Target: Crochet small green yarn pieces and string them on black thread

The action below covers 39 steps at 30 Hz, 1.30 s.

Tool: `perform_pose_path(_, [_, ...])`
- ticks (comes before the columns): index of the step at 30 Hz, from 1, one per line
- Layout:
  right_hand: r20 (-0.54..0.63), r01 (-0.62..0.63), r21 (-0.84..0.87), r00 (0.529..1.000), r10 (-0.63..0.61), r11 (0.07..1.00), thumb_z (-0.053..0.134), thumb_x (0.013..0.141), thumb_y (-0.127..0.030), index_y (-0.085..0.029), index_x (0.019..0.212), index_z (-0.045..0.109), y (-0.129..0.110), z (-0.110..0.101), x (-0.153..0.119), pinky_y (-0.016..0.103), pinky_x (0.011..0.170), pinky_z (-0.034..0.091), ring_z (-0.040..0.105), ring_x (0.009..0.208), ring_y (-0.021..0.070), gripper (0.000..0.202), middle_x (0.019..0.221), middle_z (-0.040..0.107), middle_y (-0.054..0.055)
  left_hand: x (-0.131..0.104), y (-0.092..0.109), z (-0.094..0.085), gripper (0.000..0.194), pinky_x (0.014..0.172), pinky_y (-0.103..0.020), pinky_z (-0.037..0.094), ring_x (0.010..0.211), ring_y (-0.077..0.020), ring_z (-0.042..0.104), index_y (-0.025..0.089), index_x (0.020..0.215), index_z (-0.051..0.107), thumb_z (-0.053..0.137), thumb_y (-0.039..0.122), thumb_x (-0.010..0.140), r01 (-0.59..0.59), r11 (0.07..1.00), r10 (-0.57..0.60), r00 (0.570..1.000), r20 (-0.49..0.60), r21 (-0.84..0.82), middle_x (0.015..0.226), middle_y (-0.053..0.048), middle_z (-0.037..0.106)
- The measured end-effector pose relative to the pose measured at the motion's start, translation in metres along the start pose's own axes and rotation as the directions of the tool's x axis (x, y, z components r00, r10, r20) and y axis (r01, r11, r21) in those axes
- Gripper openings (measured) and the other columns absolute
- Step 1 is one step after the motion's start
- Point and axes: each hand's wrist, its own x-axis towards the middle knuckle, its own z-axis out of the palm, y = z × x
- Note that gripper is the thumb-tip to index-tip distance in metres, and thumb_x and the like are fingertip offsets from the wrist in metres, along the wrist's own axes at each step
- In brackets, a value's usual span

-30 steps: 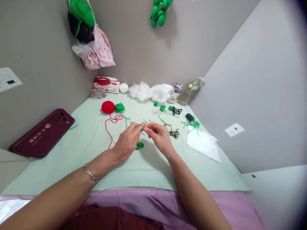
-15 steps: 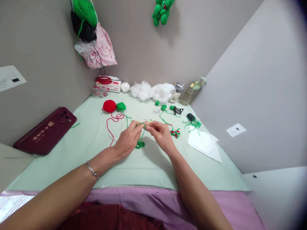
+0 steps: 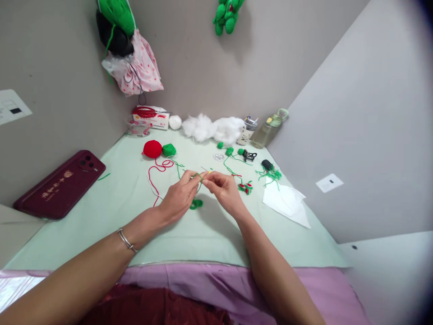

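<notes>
Green yarn [image 3: 199, 175] loops over the fingers of my left hand [image 3: 179, 195], which is closed on it. My right hand [image 3: 224, 192] pinches the same yarn where the fingertips of both hands almost meet. A thin tool with a yellow part [image 3: 209, 172] shows just behind the fingertips; which hand holds it, I cannot tell. Below the hands lies a small coiled green yarn piece [image 3: 196, 204] on the pale green cloth [image 3: 216, 243], a strand running up from it. Right of my right hand sits a small green and red crocheted piece [image 3: 245, 187].
Behind my hands lie a red yarn ball [image 3: 152, 149], a green yarn ball [image 3: 169, 150] and white stuffing [image 3: 199, 127]. A maroon phone-shaped case [image 3: 61, 184] leans at the left. At the right are white paper [image 3: 286, 203], a bottle [image 3: 269, 130] and a pen cup [image 3: 246, 132].
The view has shifted slightly, so everything sits a little further left. My hands keep nearly the same pose, still holding the green yarn; the right fingertips have shifted slightly.
</notes>
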Motion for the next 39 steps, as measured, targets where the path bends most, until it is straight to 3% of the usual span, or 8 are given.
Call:
perform_pose_path(17, [0.005, -0.056, 0.033, 0.998, 0.056, 0.998, 0.070, 0.079, -0.040, -0.016, 0.073, 0.065, -0.001, -0.001, 0.000, 0.026, 0.055, 0.028, 0.035, 0.058, 0.0096, 0.026, 0.061, 0.049, -0.003, 0.000, -0.004, 0.000, 0.046, 0.081, -0.031, 0.051, 0.089, -0.0163, 0.062, 0.029, 0.142, 0.050, 0.035, 0.022, 0.099, 0.029, 0.993, -0.031, 0.999, 0.015, 0.115, 0.126, -0.007, 0.051])
perform_pose_path(21, [0.041, -0.020, 0.050, 0.999, 0.018, 0.999, 0.069, 0.080, -0.039, -0.016, 0.075, 0.067, -0.002, 0.001, -0.001, 0.025, 0.054, 0.030, 0.037, 0.058, 0.0095, 0.024, 0.064, 0.053, -0.002, 0.002, -0.004, -0.001, 0.043, 0.087, -0.033, 0.050, 0.096, -0.0179, 0.060, 0.028, 0.134, 0.059, 0.037, 0.022, 0.098, 0.024, 1.000, -0.024, 1.000, -0.004, 0.017, 0.123, -0.007, 0.052])
perform_pose_path(23, [-0.020, 0.011, 0.008, 1.000, -0.011, 1.000, 0.068, 0.081, -0.038, -0.016, 0.075, 0.066, -0.003, 0.002, -0.002, 0.025, 0.053, 0.030, 0.037, 0.056, 0.0094, 0.023, 0.063, 0.054, -0.002, 0.004, -0.004, -0.003, 0.037, 0.086, -0.033, 0.050, 0.097, -0.0183, 0.060, 0.025, 0.125, 0.066, 0.043, 0.024, 0.096, 0.062, 0.989, -0.067, 0.997, -0.038, -0.132, 0.119, -0.007, 0.054])
perform_pose_path(25, [-0.096, 0.052, -0.071, 0.994, -0.059, 0.996, 0.066, 0.084, -0.036, -0.017, 0.077, 0.067, -0.004, 0.002, -0.004, 0.025, 0.052, 0.031, 0.039, 0.055, 0.0100, 0.021, 0.063, 0.056, -0.001, 0.007, -0.004, -0.005, 0.031, 0.084, -0.033, 0.052, 0.093, -0.0176, 0.060, 0.022, 0.117, 0.070, 0.051, 0.029, 0.093, 0.133, 0.929, -0.158, 0.986, -0.046, -0.345, 0.115, -0.007, 0.055])
perform_pose_path(29, [-0.152, 0.151, -0.259, 0.969, -0.195, 0.954, 0.062, 0.088, -0.030, -0.018, 0.081, 0.068, -0.003, 0.005, -0.008, 0.026, 0.056, 0.037, 0.046, 0.057, 0.0114, 0.015, 0.068, 0.061, 0.000, 0.010, -0.003, -0.010, 0.027, 0.088, -0.036, 0.054, 0.087, -0.0161, 0.061, 0.019, 0.105, 0.072, 0.066, 0.035, 0.084, 0.258, 0.710, -0.323, 0.946, 0.022, -0.656, 0.109, -0.006, 0.061])
perform_pose_path(34, [-0.086, 0.236, -0.402, 0.952, -0.293, 0.885, 0.059, 0.091, -0.025, -0.019, 0.082, 0.068, 0.002, 0.010, -0.010, 0.026, 0.058, 0.037, 0.048, 0.059, 0.0113, 0.014, 0.072, 0.064, 0.001, 0.009, -0.002, -0.011, 0.029, 0.091, -0.036, 0.052, 0.083, -0.0144, 0.061, 0.017, 0.094, 0.070, 0.077, 0.038, 0.076, 0.304, 0.552, -0.411, 0.909, 0.064, -0.776, 0.094, -0.002, 0.064])
perform_pose_path(39, [-0.072, 0.246, -0.443, 0.949, -0.307, 0.862, 0.059, 0.091, -0.024, -0.019, 0.082, 0.068, 0.004, 0.011, -0.010, 0.026, 0.058, 0.037, 0.049, 0.059, 0.0115, 0.013, 0.071, 0.064, 0.001, 0.009, -0.002, -0.009, 0.026, 0.088, -0.034, 0.051, 0.083, -0.0138, 0.059, 0.017, 0.089, 0.068, 0.079, 0.036, 0.074, 0.293, 0.514, -0.409, 0.910, 0.070, -0.806, 0.088, 0.000, 0.062])
